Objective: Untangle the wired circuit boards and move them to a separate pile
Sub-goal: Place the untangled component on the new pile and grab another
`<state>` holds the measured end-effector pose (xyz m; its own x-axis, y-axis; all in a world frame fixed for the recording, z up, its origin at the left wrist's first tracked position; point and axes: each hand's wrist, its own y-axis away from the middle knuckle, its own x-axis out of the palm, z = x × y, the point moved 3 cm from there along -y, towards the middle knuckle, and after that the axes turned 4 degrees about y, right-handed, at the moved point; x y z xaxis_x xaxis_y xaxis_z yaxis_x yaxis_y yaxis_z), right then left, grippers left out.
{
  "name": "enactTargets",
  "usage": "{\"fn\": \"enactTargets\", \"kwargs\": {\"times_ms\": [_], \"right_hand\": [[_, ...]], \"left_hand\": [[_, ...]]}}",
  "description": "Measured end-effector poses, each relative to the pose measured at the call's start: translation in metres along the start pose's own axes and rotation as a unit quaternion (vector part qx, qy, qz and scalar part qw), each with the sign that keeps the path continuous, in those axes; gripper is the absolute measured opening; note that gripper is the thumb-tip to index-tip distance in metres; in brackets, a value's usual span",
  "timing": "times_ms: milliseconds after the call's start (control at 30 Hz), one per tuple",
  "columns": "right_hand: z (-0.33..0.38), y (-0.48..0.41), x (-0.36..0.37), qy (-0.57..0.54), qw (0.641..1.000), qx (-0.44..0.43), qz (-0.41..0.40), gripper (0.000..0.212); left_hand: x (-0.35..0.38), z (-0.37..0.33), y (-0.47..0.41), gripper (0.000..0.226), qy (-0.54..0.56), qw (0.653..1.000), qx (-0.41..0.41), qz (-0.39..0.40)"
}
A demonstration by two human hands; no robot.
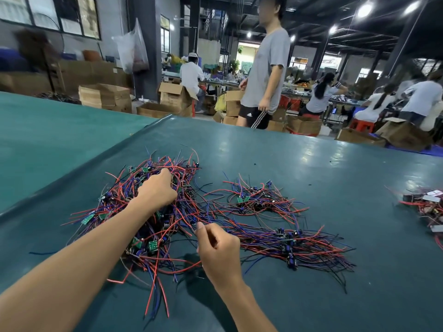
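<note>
Our left hand [157, 188] sinks curled fingers into the big tangle of wired circuit boards [143, 236] on the green table mat [335, 164]; we cannot tell what they grip. Our right hand [219, 250] pinches wires [191, 222] at the tangle's edge. A straighter bundle [299, 245] lies just to the right, with a smaller heap [254, 197] behind it. Beyond the table are a standing person [266, 75] and cardboard boxes [105, 94].

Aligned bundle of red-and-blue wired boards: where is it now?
Head view, right of centre: the aligned bundle of wired boards lies on the dark green table, right of the right hand.
</note>
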<state>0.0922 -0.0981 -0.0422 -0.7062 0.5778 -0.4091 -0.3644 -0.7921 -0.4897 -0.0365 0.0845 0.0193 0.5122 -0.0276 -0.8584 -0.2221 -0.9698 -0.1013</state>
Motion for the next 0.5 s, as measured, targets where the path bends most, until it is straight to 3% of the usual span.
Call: {"fn": "enactTargets", "kwargs": {"times_ms": [100,333,500], "right_hand": [[0.003,-0.001,-0.001,-0.018,1.0,0.008,-0.006,0.045],[0.003,-0.002,-0.003,-0.055,0.997,0.057,0.017,0.05],[0.003,-0.003,-0.003,-0.069,0.995,0.071,0.015,0.044]], "left_hand": [[-0.013,-0.014,0.005,0.004,0.019,1.0,0.017,-0.003],[-0.06,-0.043,0.042,0.022,-0.028,0.998,0.018,-0.048],[-0.078,-0.042,0.073,0.027,0.188,0.971,0.088,-0.122]]}}
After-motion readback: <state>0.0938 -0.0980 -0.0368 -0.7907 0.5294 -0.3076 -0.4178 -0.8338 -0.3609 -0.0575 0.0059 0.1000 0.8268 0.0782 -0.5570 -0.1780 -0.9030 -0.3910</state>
